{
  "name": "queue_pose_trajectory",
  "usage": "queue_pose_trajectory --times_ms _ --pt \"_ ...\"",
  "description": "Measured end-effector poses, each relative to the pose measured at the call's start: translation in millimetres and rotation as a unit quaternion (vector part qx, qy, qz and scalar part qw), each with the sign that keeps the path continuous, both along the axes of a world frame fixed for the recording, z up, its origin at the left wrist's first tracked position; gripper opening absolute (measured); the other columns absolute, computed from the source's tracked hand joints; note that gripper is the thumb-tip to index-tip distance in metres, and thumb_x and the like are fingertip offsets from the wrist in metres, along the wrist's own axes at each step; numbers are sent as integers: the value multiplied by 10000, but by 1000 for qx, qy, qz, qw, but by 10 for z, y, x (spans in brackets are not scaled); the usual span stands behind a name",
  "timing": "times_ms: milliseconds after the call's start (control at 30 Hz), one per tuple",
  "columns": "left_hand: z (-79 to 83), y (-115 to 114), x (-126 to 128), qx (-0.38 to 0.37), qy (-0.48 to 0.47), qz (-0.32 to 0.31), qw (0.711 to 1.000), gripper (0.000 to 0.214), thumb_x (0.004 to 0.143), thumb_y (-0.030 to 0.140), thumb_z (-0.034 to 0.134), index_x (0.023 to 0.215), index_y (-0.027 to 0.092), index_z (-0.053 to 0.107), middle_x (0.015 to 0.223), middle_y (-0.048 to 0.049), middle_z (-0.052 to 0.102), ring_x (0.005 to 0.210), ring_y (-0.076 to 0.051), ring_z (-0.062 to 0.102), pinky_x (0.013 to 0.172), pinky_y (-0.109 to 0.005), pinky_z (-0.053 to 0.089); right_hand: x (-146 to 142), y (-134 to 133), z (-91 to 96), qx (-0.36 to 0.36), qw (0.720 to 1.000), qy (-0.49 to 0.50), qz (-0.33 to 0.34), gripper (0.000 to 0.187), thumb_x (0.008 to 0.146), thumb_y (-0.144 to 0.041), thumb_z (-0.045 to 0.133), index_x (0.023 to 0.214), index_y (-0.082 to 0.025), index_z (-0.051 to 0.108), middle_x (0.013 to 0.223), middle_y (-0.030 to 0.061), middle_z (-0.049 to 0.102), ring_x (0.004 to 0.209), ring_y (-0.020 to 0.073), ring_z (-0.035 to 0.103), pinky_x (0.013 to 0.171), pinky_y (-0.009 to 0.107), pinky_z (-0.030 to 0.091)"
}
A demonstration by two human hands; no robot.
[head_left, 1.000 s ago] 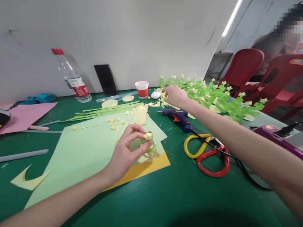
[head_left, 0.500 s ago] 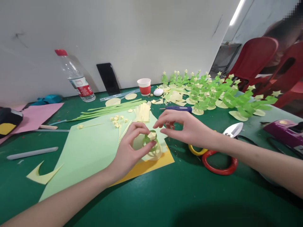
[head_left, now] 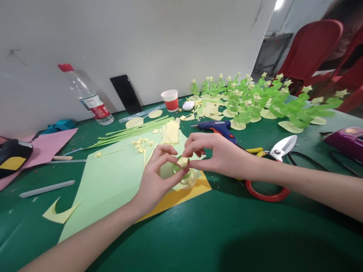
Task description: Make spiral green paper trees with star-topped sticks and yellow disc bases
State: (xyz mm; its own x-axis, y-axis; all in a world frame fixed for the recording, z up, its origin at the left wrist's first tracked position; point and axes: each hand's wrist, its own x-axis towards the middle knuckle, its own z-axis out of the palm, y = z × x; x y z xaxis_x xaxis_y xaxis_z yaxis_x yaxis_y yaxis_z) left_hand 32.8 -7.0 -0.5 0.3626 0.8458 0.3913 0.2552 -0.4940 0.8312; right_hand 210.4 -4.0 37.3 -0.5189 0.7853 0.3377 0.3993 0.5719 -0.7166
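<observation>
A small green paper tree (head_left: pixel 176 172) with a pale yellow folded star (head_left: pixel 183 161) on top stands on a pale round base (head_left: pixel 189 182). My left hand (head_left: pixel 155 181) curls around it from the left, fingertips and thumb closed at its upper part. From the right, my right hand (head_left: pixel 219 153) pinches beside the star; exactly which bit its fingertips grip is hidden. Beneath lie a light green sheet (head_left: pixel 110 185) and an orange sheet (head_left: pixel 170 202). Several loose yellow stars (head_left: pixel 138 145) and a bundle of pale paper strips (head_left: pixel 171 133) rest just beyond my left hand.
Finished-looking paper trees (head_left: pixel 249 100) crowd the back right. A blue glue gun (head_left: pixel 224 128) and red-and-yellow-handled scissors (head_left: pixel 268 194) lie near my right arm. Behind are a paper cup (head_left: pixel 171 102), a phone (head_left: pixel 126 94) and a bottle (head_left: pixel 98 109). A tape measure (head_left: pixel 14 158) sits left.
My right hand has moved left and down, and its fingertips now meet the top of the paper tree. My left hand keeps its hold. The camera view has shifted slightly.
</observation>
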Motion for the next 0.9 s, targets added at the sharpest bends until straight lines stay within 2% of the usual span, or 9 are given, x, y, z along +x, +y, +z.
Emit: queue_pose_trajectory --times_ms 300,433,500,600,733,900 --pt "19 -14 14 3 16 6 1000 143 739 241 618 658 223 501 918 -9 439 929 -185 466 886 -399 366 -11 -39 30 32 999 -20 -4 96 698 -58 548 702 -140 598 732 1 534 631 79 475 546 198 369" --pt "14 -6 1 -4 3 -7 1000 133 706 238 641 791 247 539 928 -20 449 959 -198 454 898 -385 372 -16 -45 19 21 1000 -21 -11 78 706 -86 551 693 -149 595 727 2 534 633 85 478 552 203 376" --pt "-2 8 -13 -32 -32 -29 999 200 712 233 621 892 263 540 965 -24 453 1008 -202 440 935 -373 356 -17 -45 14 19 1000 -18 -13 67 710 -96 554 692 -149 590 731 1 533 634 84 480 560 205 379" --pt "-26 40 -26 -86 -85 -51 991 216 770 251 507 984 277 524 1066 -19 462 1089 -192 425 995 -358 323 -22 -43 13 20 1000 -15 -17 55 714 -97 564 690 -142 584 731 0 534 632 80 479 557 202 375" --pt "-10 71 1 -155 -100 -44 982 234 809 271 369 1000 245 501 1132 -43 496 1105 -209 464 925 -385 416 -29 -45 18 15 1000 -13 -18 66 721 -85 564 703 -143 591 739 0 539 637 78 478 563 198 377" --pt "28 71 47 -212 -104 -37 971 245 796 297 355 972 247 518 1134 -52 529 1141 -229 458 882 -396 458 -26 -44 12 20 999 -16 -20 56 735 -112 571 708 -148 604 752 5 539 637 80 483 569 202 383"
